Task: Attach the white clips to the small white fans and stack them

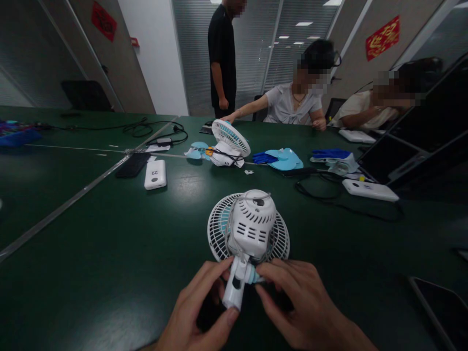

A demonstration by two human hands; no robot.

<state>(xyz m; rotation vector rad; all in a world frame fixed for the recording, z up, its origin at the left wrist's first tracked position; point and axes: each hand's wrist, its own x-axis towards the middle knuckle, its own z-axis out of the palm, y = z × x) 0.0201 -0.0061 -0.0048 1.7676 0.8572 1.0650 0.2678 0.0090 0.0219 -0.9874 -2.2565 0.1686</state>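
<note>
A white electric fan (255, 219) lies face down on the dark green table, its round grille (218, 222) under the motor housing. Its white neck (234, 290) points toward me. My left hand (199, 304) is closed around that neck, with the thumb at its lower end and the fingers along its left side. On the neck's right side, my right hand (296, 297) pinches a light blue knob (252, 274) between thumb and fingers. A thin grey cord is looped over the housing.
Across the table a person's hand touches a second fan (230, 139). Light blue fan blades (287, 159), blue gloves (331, 153) and white power banks (155, 174) lie about. Black cables (321, 195) run at right. A dark tablet-like device (440, 312) lies near right.
</note>
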